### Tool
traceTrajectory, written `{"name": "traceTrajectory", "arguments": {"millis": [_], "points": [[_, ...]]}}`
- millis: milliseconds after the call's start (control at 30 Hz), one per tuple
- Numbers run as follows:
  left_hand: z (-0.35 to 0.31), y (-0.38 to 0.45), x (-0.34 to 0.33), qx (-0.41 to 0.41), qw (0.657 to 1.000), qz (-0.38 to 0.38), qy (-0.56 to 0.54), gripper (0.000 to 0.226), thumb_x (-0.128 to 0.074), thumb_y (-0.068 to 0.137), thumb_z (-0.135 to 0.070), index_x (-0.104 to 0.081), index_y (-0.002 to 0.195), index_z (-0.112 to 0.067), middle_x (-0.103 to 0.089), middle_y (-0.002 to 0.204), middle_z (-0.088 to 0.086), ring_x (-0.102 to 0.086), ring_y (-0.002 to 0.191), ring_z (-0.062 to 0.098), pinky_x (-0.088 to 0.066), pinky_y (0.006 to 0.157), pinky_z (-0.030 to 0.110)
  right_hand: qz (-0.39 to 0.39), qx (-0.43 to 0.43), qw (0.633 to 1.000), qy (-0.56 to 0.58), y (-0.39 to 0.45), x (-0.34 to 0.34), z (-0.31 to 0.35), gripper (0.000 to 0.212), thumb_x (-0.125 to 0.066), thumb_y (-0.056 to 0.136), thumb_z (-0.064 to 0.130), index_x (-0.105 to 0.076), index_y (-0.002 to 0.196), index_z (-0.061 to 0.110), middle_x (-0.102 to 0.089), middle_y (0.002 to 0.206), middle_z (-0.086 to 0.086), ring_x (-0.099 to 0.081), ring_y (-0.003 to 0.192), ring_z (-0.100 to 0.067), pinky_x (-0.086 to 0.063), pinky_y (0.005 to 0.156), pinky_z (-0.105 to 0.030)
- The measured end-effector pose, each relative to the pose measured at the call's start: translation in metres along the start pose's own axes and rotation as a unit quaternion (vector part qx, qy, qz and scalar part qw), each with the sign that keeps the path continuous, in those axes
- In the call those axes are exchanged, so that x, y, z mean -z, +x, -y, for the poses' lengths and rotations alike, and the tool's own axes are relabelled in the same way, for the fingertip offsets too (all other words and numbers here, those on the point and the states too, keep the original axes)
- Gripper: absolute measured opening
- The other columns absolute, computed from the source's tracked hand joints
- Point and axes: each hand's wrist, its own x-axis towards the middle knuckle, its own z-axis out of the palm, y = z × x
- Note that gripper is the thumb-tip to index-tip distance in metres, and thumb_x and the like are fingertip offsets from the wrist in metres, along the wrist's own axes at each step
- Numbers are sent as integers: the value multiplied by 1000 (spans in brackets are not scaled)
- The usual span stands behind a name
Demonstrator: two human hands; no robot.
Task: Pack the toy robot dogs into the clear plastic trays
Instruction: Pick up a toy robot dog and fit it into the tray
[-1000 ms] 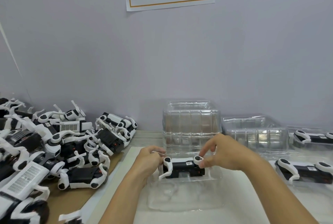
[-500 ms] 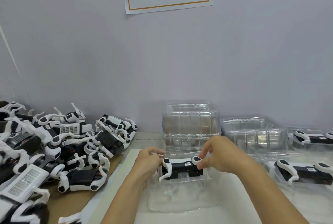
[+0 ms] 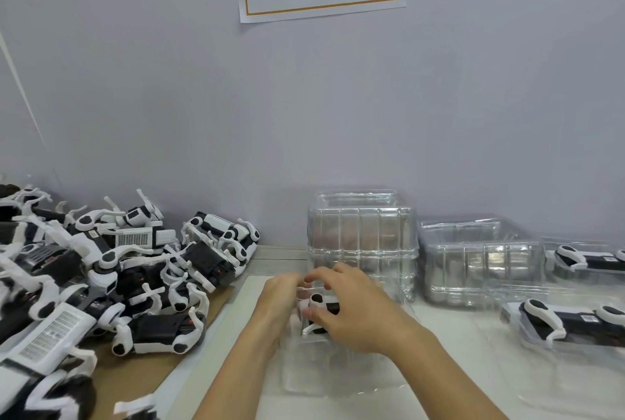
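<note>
Under the right hand (image 3: pixel 355 315), whose curled fingers grip it from above, the black-and-white toy robot dog (image 3: pixel 319 309) lies long axis left-to-right in the clear plastic tray (image 3: pixel 338 375) near the counter's (image 3: pixel 449 362) front edge. The left hand (image 3: pixel 280 298) holds its left end, fingers hidden.

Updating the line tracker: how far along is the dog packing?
Done: two toy robot dogs sit in clear trays at right. In hand: both hands, left and right, hold one dog in the front tray. Left: a big pile of loose dogs; two stacks of spare trays.
</note>
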Motion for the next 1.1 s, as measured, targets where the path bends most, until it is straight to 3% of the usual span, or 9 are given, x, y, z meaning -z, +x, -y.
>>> {"name": "traceTrajectory", "arguments": {"millis": [133, 367, 533, 633, 767, 900, 967, 1033, 1100], "points": [[1, 2, 1, -8, 1000, 0, -7, 29, -50, 86, -21, -74, 74, -12, -74, 76, 4, -67, 73, 19, -48, 65, 32, -9, -10, 1000, -25, 0, -1, 3, 35, -54, 94, 54, -56, 125, 37, -50, 118, 10, -48, 116, -14, -38, 102, -42], [0, 2, -1, -4, 1000, 3, -7, 29, -49, 87, -22, -74, 83, -7, -76, 75, 6, -66, 76, 22, -47, 66, 32, -14, -10, 1000, -16, 1, -2, 3, 33, -59, 91, 54, -69, 117, 35, -55, 104, 13, -51, 110, -14, -42, 97, -41], [1, 1, -1, -14, 1000, 14, 16, 29, -53, 84, -17, -75, 95, -3, -77, 79, 5, -67, 81, 21, -48, 74, 34, -13, -8, 1000, 7, 3, -2, -1, 29, -57, 94, 52, -71, 116, 39, -45, 88, 22, -50, 100, -9, -43, 98, -41], [1, 1, 1, -32, 999, 23, 27, 26, -56, 85, -16, -74, 98, -3, -76, 86, 5, -67, 83, 20, -49, 78, 33, 19, -2, 999, 27, 4, 0, -6, 26, -52, 98, 45, -69, 117, 40, -50, 100, 20, -52, 108, -11, -42, 101, -43], [1, -1, 1, -57, 996, 11, 70, 16, -61, 89, -19, -72, 95, -10, -72, 95, 5, -65, 91, 18, -45, 74, 31, 10, 0, 997, 81, 3, 11, -14, 25, -62, 94, 32, -70, 117, 37, -63, 105, 17, -57, 99, 0, -48, 93, -27], [-3, -4, 5, -59, 992, 23, 113, 17, -69, 87, -29, -69, 97, -16, -68, 97, -3, -59, 89, 11, -40, 69, 28, -88, -49, 988, 118, 0, 35, -30, 4, -71, 89, 30, -74, 87, 32, -67, 83, 13, -60, 74, 3, -48, 69, -14], [-4, -6, 9, -45, 991, 42, 117, 23, -74, 86, -34, -69, 101, -19, -67, 104, -6, -57, 96, 10, -40, 72, 28, -131, -104, 973, 156, -2, 46, -40, 11, -74, 87, 35, -71, 79, 29, -60, 72, 12, -53, 60, 1, -40, 59, -13], [-6, -8, 12, -31, 991, 55, 115, 26, -78, 83, -35, -69, 103, -21, -67, 104, -7, -56, 95, 9, -39, 69, 26, -142, -162, 950, 227, -5, 54, -51, 19, -77, 84, 39, -69, 79, 22, -57, 71, 10, -54, 66, -5, -39, 63, -20], [-8, -10, 12, -21, 992, 60, 110, 29, -80, 82, -35, -69, 105, -21, -67, 103, -8, -55, 92, 9, -38, 67, 24, -101, -199, 940, 258, -8, 55, -57, 28, -80, 80, 41, -66, 81, 17, -61, 76, 7, -58, 77, -11, -43, 70, -26]]}}
